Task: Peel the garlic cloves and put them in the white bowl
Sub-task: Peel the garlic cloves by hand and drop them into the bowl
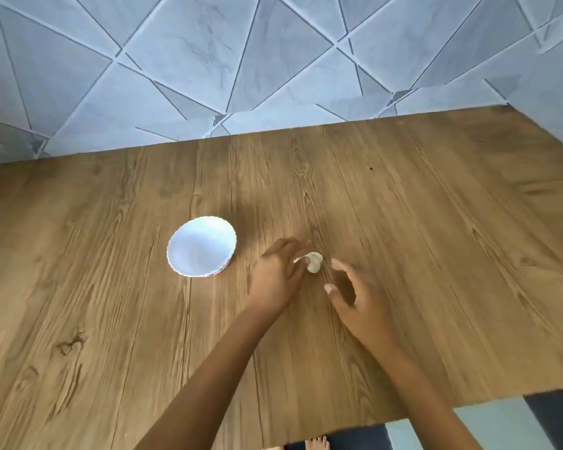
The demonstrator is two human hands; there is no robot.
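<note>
One garlic (pixel 314 262) sits between open right hand (pixel 355 298) and left hand (pixel 275 279), grip unclear

Bowl (pixel 201 246) left of garlic (pixel 314 262)

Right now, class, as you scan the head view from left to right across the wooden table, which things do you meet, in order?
white bowl → left hand → garlic → right hand

Left hand (pixel 277 278) touches the garlic (pixel 315 262) near the white bowl (pixel 199 250); right hand (pixel 356 295) hovers close.
</note>
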